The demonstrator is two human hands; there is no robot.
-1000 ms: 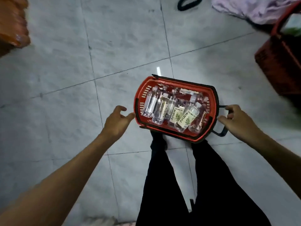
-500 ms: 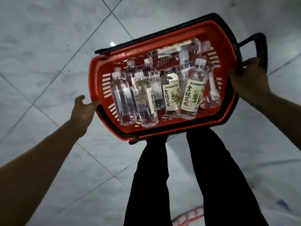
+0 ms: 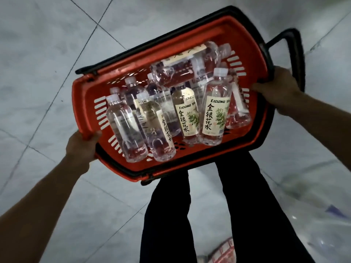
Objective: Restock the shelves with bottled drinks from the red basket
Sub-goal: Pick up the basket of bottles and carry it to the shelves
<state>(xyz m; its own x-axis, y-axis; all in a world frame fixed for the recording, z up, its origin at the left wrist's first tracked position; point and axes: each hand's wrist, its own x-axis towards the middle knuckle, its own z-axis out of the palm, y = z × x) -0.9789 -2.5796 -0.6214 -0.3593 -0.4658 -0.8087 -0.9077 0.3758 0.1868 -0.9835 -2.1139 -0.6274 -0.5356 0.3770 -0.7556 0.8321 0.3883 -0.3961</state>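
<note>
Red basket (image 3: 245,44) rim gripped by curled fingers (image 3: 95,134) of left hand (image 3: 79,147) and right hand (image 3: 279,92).

In the basket (image 3: 81,103), the right bottle (image 3: 215,112), centre right of the frame, has a cream label reading "LIDONG" across the top and 金银花水 in black down its length. The middle bottle (image 3: 187,114), just left of it, bears the same brand and characters. A third bottle (image 3: 163,130), further left, shows 银花水 at its label's edge. The other labels are too blurred to read.
</note>
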